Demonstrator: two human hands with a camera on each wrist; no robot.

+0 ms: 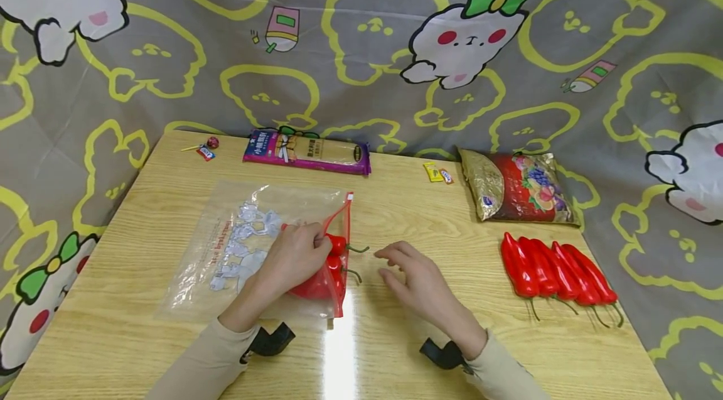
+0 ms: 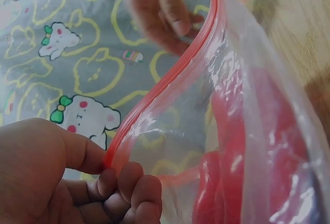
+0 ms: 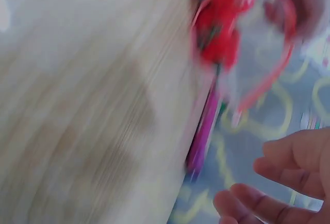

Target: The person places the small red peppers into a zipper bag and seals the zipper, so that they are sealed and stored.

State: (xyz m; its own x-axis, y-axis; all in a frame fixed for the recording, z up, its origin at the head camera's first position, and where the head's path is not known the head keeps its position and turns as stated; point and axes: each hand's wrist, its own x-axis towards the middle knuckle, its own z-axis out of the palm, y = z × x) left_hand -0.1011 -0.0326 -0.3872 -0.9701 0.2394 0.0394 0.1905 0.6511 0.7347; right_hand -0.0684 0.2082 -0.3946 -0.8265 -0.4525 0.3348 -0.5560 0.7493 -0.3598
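Note:
A clear zip bag (image 1: 194, 262) with a red zip edge lies on the table, its mouth toward the right. My left hand (image 1: 296, 255) pinches the upper layer at the red zip edge (image 2: 170, 77) and lifts it, so the mouth gapes. Red peppers (image 1: 337, 244) lie inside, and two green stems (image 1: 357, 249) poke out past the opening. Through the film in the left wrist view, the peppers (image 2: 232, 157) look blurred. My right hand (image 1: 418, 281) hovers just right of the mouth, fingers loosely bent, holding nothing. The right wrist view is motion-blurred, with that hand (image 3: 289, 183) apart from the bag.
Several red peppers (image 1: 559, 271) lie in a row at the right. Behind them sits a gold and red fruit-print bag (image 1: 525, 189). A purple noodle-like pack (image 1: 307, 152), small candy wrappers (image 1: 433, 172) and a lollipop (image 1: 212, 142) lie along the table's back edge.

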